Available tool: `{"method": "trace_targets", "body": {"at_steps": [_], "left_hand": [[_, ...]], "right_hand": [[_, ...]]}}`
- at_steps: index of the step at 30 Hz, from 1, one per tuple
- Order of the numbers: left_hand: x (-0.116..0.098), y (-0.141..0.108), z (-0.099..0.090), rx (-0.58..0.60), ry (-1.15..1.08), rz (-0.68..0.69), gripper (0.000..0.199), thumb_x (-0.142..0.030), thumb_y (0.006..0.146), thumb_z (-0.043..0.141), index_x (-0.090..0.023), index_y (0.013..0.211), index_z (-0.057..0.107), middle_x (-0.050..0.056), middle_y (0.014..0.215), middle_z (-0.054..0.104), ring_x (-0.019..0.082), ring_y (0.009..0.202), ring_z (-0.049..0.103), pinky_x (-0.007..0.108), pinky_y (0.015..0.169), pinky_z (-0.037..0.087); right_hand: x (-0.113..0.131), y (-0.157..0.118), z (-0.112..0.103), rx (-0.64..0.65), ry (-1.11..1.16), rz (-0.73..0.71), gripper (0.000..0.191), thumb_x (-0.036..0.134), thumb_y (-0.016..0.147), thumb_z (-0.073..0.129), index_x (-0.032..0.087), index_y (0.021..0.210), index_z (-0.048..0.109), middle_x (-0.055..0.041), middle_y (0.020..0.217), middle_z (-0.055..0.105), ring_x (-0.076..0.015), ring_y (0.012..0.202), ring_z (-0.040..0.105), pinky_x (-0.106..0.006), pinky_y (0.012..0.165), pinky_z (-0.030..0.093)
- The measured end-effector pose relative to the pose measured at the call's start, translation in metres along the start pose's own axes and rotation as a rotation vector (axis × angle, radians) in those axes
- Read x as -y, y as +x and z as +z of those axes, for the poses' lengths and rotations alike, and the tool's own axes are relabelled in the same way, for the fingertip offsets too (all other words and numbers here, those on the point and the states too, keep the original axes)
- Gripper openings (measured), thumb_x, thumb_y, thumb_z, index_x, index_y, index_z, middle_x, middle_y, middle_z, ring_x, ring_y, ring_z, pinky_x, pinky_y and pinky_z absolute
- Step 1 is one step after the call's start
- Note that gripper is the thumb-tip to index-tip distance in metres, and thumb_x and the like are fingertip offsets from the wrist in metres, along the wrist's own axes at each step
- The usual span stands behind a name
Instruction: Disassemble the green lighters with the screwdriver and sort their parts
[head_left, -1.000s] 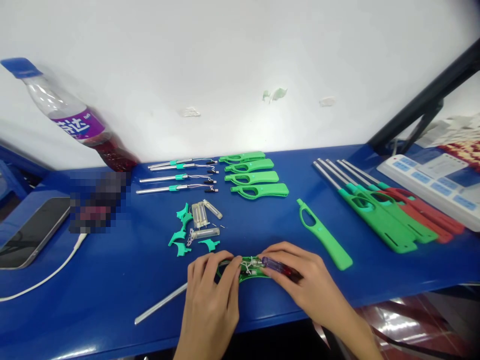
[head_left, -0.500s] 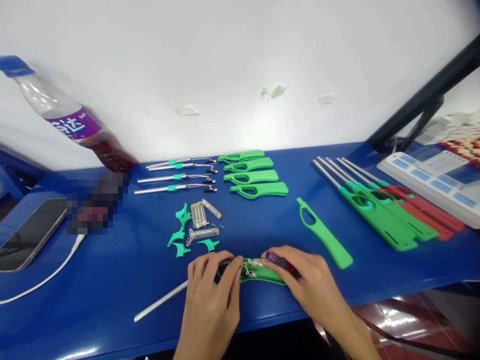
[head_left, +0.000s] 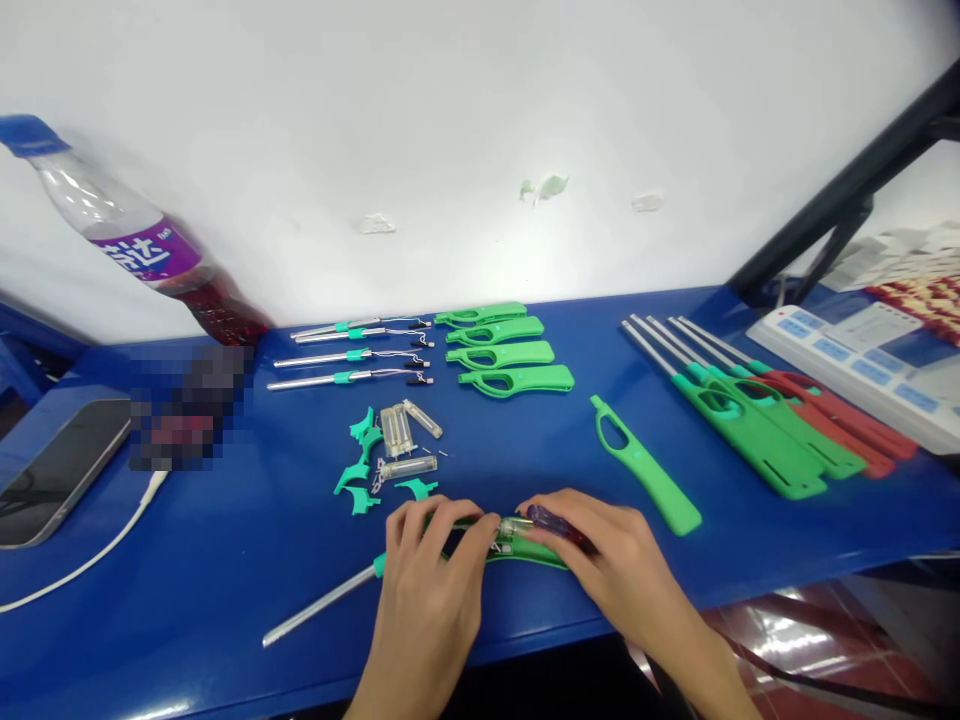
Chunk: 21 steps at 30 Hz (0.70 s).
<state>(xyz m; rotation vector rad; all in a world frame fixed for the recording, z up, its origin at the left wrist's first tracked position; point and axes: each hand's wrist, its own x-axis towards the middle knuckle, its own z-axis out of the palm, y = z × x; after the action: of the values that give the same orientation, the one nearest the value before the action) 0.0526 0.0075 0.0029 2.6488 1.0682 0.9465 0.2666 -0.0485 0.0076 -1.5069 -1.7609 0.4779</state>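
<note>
Blue table (head_left: pixel 225 540); green lighter (head_left: pixel 534 553) crosswise, metal tube (head_left: pixel 322 604) pointing near-left.

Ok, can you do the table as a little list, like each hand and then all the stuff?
Left hand: on an opened green shell
Right hand: holding a purple tool over that shell
Back: four metal rods, four green handles
Middle: teal pieces, clear tubes
Right side: green and red lighters, power strip
Left side: drink bottle, phone

I'm facing the purple label (head_left: pixel 152 254) on a bottle (head_left: pixel 94 198).
It's carrying large white Chinese characters and, seemingly, a small "Fanta".
</note>
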Motion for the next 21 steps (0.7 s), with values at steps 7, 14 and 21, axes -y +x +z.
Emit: {"method": "trace_targets", "body": {"at_steps": [7, 14, 21], "left_hand": [[-0.0001, -0.0017, -0.0015, 0.008, -0.013, 0.007, 0.020, -0.006, 0.104, 0.060, -0.021, 0.113, 0.070, 0.005, 0.109, 0.073, 0.024, 0.102, 0.059, 0.042, 0.093, 0.044], [-0.0030, 0.0009, -0.0042, -0.004, -0.055, 0.019, 0.026, -0.002, 0.102, 0.062, -0.021, 0.119, 0.070, 0.005, 0.107, 0.072, 0.023, 0.103, 0.059, 0.041, 0.094, 0.044], [-0.0053, -0.0015, -0.0076, -0.040, -0.096, 0.062, 0.028, 0.000, 0.100, 0.064, -0.019, 0.119, 0.070, 0.005, 0.105, 0.074, 0.022, 0.106, 0.061, 0.042, 0.097, 0.045]], "right_hand": [[0.0047, 0.0024, 0.0013, 0.064, 0.002, 0.068, 0.008, 0.032, 0.101, 0.071, 0.026, 0.106, 0.074, -0.0006, 0.106, 0.077, -0.0156, 0.085, 0.076, -0.026, 0.078, 0.059], [0.0050, 0.0010, -0.0004, -0.009, 0.012, -0.007, 0.006, 0.024, 0.105, 0.065, 0.025, 0.111, 0.068, -0.0011, 0.106, 0.079, -0.0151, 0.090, 0.078, -0.025, 0.082, 0.059], [0.0065, -0.0011, -0.0023, -0.001, 0.028, -0.025, 0.006, 0.028, 0.106, 0.065, 0.025, 0.110, 0.068, 0.0030, 0.098, 0.081, -0.0135, 0.082, 0.078, -0.024, 0.075, 0.056]]}}
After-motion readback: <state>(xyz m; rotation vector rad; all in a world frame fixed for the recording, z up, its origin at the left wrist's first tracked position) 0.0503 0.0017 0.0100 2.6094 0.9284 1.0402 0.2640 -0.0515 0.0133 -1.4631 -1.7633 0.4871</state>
